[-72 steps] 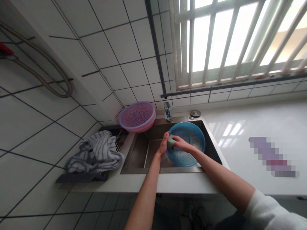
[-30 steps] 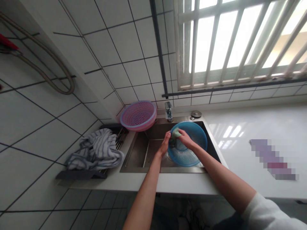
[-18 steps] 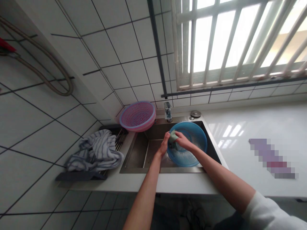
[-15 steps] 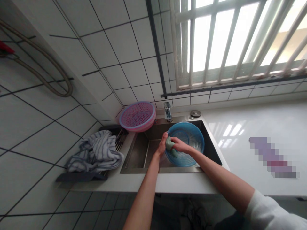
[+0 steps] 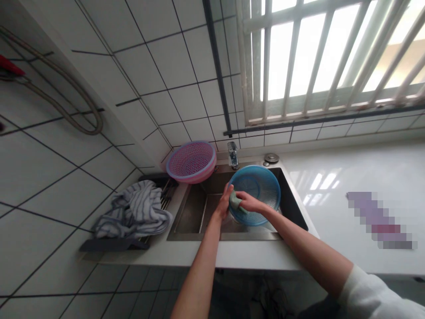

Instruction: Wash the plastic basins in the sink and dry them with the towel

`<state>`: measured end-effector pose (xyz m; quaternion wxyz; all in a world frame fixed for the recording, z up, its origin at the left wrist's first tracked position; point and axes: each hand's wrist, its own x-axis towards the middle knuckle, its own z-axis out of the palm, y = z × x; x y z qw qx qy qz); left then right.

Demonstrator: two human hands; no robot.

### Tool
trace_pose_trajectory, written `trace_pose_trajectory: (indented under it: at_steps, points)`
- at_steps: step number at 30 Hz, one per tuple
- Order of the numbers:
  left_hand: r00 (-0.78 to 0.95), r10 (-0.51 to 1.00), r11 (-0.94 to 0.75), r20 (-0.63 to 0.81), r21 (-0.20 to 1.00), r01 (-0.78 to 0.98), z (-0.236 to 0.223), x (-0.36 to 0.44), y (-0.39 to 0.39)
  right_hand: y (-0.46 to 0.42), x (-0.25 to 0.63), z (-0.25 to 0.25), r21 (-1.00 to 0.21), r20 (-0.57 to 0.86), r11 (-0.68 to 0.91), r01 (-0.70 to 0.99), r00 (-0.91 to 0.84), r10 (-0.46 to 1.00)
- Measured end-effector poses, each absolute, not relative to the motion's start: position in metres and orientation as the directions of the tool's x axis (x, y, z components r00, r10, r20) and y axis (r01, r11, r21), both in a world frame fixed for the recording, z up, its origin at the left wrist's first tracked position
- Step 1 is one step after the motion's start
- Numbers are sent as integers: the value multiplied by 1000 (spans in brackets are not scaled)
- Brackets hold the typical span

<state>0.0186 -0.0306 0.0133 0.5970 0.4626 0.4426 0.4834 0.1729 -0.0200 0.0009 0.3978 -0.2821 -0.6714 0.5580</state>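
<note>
A blue plastic strainer basket (image 5: 262, 186) is held over the right part of the metal sink (image 5: 191, 212). My left hand (image 5: 225, 203) is closed on its left rim. With my right hand (image 5: 249, 202) I grip a pale green cloth (image 5: 235, 201) and press it against the basket's left side, close to my left fingers. The folds of the cloth cover part of the rim, and the fingertips of my right hand are partly hidden in it.
Behind the sink stands a chrome faucet (image 5: 233, 155), with a metal drain plug (image 5: 271, 157) to its right. A pink basket (image 5: 192, 163) sits at the back left. A striped cloth (image 5: 137, 210) lies on a dark rack. White counter (image 5: 332, 221) extends right, bearing a blurred-out item.
The blue basket has shifted slightly up and to the left, still in my left hand. My right hand stays on the green cloth at the rim, which has moved only a little.
</note>
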Motion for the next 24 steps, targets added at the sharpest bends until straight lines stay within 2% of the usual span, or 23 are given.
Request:
trace_pose_trajectory:
  at_steps: [5, 7, 10, 11, 15, 17, 22, 24]
  points:
    - [293, 955, 94, -41, 981, -171, 21, 23, -34, -12, 184, 11, -966, 256, 238, -104, -225, 940]
    - [261, 965, 80, -35, 983, -164, 22, 23, -34, -14, 183, 9, -967, 252, 235, -97, -268, 930]
    - [192, 980, 84, -57, 987, -135, 20, 19, -34, -17, 176, -1, -977, 201, 212, -31, -472, 858]
    - [186, 981, 84, -60, 988, -126, 19, 19, -34, -17, 175, -4, -976, 195, 217, -13, -493, 848]
    - [266, 964, 63, -27, 990, -127, 16, 21, -32, -8, 182, -6, -961, 264, 275, 0, -287, 921]
    - [289, 957, 55, -13, 989, -138, 15, 22, -31, -5, 186, -6, -965, 255, 263, 2, -247, 935]
    - [259, 966, 33, -11, 996, -81, 14, 18, -31, -14, 179, -12, -986, 89, 151, 67, -555, 827]
    - [255, 967, 46, -25, 996, -77, 15, 17, -32, -13, 178, -10, -985, 126, 167, 33, -518, 846]
